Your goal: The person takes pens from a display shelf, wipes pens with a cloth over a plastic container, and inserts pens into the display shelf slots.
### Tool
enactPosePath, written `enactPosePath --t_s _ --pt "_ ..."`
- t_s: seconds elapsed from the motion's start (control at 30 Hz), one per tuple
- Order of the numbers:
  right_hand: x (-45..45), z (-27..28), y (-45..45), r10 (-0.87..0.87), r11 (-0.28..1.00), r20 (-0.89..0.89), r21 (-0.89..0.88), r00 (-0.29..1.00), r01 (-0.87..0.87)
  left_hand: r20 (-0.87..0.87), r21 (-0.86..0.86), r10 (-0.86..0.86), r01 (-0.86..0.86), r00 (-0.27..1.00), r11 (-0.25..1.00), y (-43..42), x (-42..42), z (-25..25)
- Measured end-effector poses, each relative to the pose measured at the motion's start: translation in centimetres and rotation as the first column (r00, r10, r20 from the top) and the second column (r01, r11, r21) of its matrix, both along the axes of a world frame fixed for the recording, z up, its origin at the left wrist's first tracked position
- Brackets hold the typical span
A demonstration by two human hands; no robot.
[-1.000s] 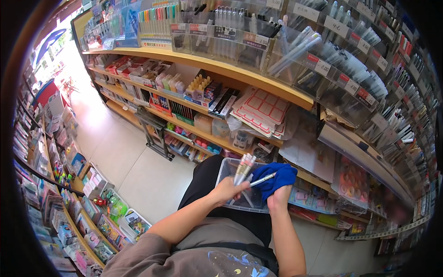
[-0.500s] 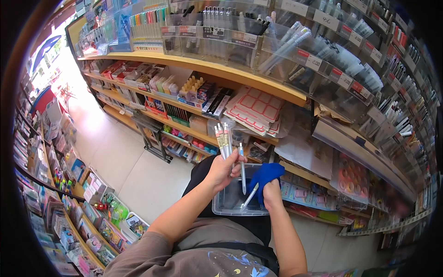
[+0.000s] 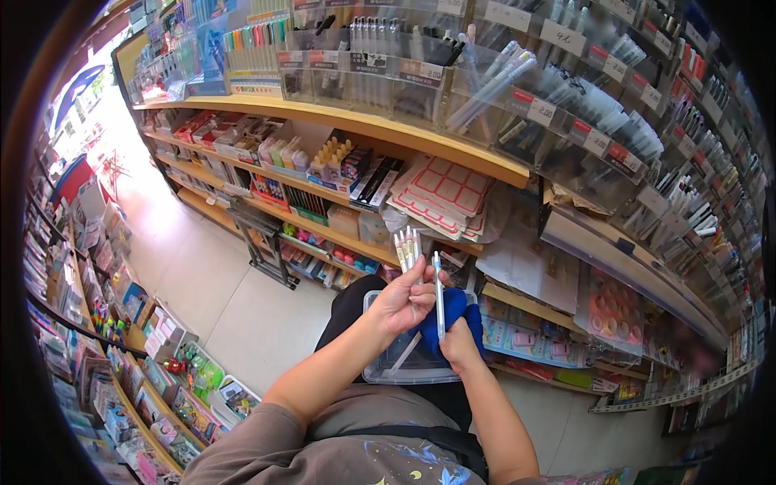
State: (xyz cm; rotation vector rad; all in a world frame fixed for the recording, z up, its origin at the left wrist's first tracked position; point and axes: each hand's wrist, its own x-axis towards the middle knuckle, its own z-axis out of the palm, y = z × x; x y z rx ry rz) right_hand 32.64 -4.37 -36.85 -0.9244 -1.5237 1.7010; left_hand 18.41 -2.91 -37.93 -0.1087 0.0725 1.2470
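Note:
Several slim white pens (image 3: pixel 409 254) stick up in a bundle from my left hand (image 3: pixel 400 305), whose fingers are wrapped round them. A separate white and blue pen (image 3: pixel 439 299) stands upright beside those fingers, its lower end by my right hand. Which hand bears it I cannot tell for certain. My right hand (image 3: pixel 462 349) is closed on a blue cloth (image 3: pixel 471 325), bunched behind the pen. Below both hands is a clear plastic box (image 3: pixel 378 373) on my lap. Another pale pen (image 3: pixel 406 353) slants over the box; its upper end is hidden by the cloth.
Clear pen holders with price tags (image 3: pixel 534 107) line the shelf (image 3: pixel 339 113) ahead and to the right. Lower shelves carry boxes and red-framed label sheets (image 3: pixel 444 187). A black metal stand (image 3: pixel 267 242) is on the floor to the left. Magazine racks (image 3: pixel 145 388) stand at far left.
My left hand has moved slightly right with the pens. The blue cloth and my right hand have moved left and down, so the cloth now sits behind the separate pen.

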Motion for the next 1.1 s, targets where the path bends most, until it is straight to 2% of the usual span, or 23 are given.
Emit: enactPosePath --t_s 0.07,0.13,0.23,0.33,0.37,0.4,0.43,0.5,0.57,0.67,0.77,0.83,1.03,1.07,1.1 --pt "0.1 -0.4 0.0 0.004 0.995 -0.047 0.098 0.999 0.001 0.047 -0.031 -0.008 0.010 0.999 0.999 0.1 0.6 -0.3" --pt "0.3 -1.3 0.2 0.013 0.994 -0.111 0.107 0.994 -0.002 0.103 -0.049 -0.009 0.014 0.995 0.999 0.1 1.0 -0.5" --pt "0.5 -2.4 0.2 -0.079 0.997 -0.063 -0.025 0.995 0.078 0.155 -0.022 -0.029 0.033 0.988 0.999 0.1 1.0 -0.5" --pt "0.8 -4.0 0.5 -0.153 0.982 -0.002 -0.112 0.988 0.152 0.029 0.033 -0.008 0.007 1.000 0.999 -0.1 -0.1 -0.2" --pt "0.9 -4.2 0.7 -0.169 0.983 -0.017 -0.081 0.986 0.167 -0.033 0.065 0.000 0.003 0.999 0.998 -0.3 -0.6 -0.3" --pt "1.0 -4.2 0.9 -0.183 0.982 -0.032 -0.051 0.982 0.182 -0.170 0.008 0.002 -0.001 0.985 1.000 -0.6 -1.1 -0.2" --pt "1.0 -4.0 1.0 -0.196 0.980 -0.047 -0.023 0.979 0.195 -0.282 0.007 0.015 -0.014 0.959 1.000 -0.8 -1.3 -0.4" --pt "1.1 -3.3 1.2 -0.199 0.978 -0.123 -0.087 0.972 0.189 -0.406 0.035 0.026 -0.013 0.914 0.999 -1.5 -1.4 -1.3" --pt "1.0 -3.3 1.1 -0.173 0.983 -0.122 -0.084 0.977 0.163 -0.540 0.043 0.018 0.006 0.842 0.999 -2.0 -0.7 -1.4" --pt "0.5 -2.6 0.6 -0.216 0.976 -0.085 -0.038 0.973 0.214 -0.611 -0.001 0.039 -0.051 0.791 0.999 -2.3 0.1 -1.6" --pt "1.4 -5.0 1.1 -0.210 0.978 0.068 0.020 0.975 0.209 -0.658 -0.017 0.068 -0.105 0.750 0.994 -2.5 0.6 -1.6" --pt "1.3 -4.6 1.0 -0.211 0.977 0.091 0.032 0.973 0.209 -0.687 -0.038 0.090 -0.159 0.721 0.987 -2.6 1.1 -1.3" --pt "0.8 -4.7 1.4 -0.235 0.970 0.038 0.066 0.971 0.233 -0.765 0.144 0.069 0.065 0.641 0.987 -3.3 0.4 -1.4" --pt "0.8 -4.5 1.3 -0.249 0.967 0.042 0.074 0.968 0.245 -0.790 0.125 0.053 0.076 0.611 0.989 -3.4 0.5 -1.1" --pt "0.9 -4.4 1.3 -0.219 0.975 0.067 0.034 0.973 0.218 -0.773 0.115 0.031 0.092 0.633 0.989 -3.5 0.3 -1.2"
